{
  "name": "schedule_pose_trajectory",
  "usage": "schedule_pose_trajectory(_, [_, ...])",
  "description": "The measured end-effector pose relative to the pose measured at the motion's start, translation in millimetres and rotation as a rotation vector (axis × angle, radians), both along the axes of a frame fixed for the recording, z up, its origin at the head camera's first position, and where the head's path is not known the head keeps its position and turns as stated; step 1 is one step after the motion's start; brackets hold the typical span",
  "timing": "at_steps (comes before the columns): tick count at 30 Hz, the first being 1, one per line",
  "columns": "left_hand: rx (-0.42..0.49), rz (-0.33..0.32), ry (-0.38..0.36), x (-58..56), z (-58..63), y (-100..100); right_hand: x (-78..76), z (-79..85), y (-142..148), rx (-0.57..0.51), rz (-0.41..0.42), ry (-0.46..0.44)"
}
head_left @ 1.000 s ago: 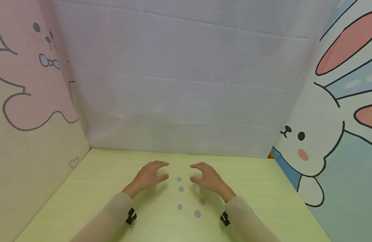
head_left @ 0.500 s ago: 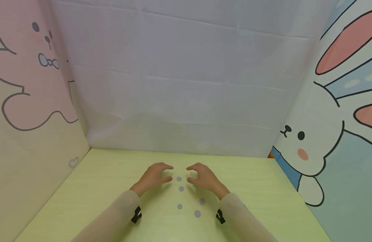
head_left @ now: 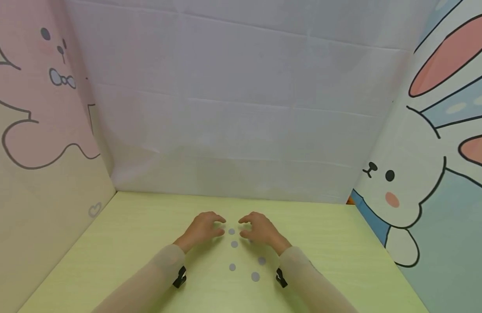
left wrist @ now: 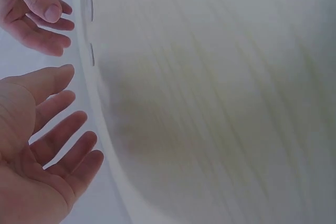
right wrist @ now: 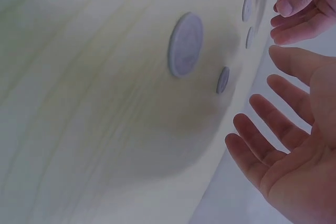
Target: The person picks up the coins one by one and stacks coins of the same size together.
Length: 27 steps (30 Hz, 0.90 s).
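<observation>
Several flat grey discs, coin-like and smooth, lie scattered on the tabletop between and in front of my hands; one disc [head_left: 232, 267] is at the near left and a larger-looking disc [head_left: 255, 276] at the near right. My left hand [head_left: 203, 228] hovers just left of the far discs, fingers loosely bent and nothing in them. Facing it, my right hand [head_left: 260, 228] is held the same way and partly covers one disc. In the right wrist view a thick-edged disc [right wrist: 186, 44] lies nearest the camera, with the right palm [right wrist: 310, 145] beside it.
The pale yellow-green table [head_left: 127, 243] meets a white sheet backdrop [head_left: 233, 108] at the back. A printed panel with a pink bear [head_left: 49, 108] stands at the left, and one with a white rabbit [head_left: 405, 187] at the right. Black wrist mounts [head_left: 180, 277] sit under the sleeves.
Both hands have drawn inward toward each other and come slightly nearer, narrowing the gap between their fingertips. The discs stay where they were.
</observation>
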<state>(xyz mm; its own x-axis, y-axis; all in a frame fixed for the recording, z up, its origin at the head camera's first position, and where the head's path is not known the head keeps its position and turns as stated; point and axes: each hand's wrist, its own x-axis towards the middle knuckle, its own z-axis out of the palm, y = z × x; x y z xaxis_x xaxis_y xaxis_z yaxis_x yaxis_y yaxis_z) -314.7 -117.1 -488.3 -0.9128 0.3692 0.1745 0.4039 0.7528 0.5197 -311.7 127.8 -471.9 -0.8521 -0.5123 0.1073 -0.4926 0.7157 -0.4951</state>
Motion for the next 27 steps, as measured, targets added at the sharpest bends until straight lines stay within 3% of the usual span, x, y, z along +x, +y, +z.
schedule_pose_trajectory(12, [0.017, 0.017, 0.015, 0.1, -3.4, 4.4, -5.1, -3.3, -12.8, 0.045, -0.031, -0.010])
schedule_pose_trajectory(18, [0.017, -0.007, 0.013, 1.6, -7.9, 9.7, -4.8, -8.0, -15.6, 0.081, -0.059, -0.034])
schedule_pose_trajectory(27, [0.029, -0.014, 0.040, 1.5, -6.0, 14.1, -10.2, -9.3, -19.5, 0.110, -0.056, 0.008])
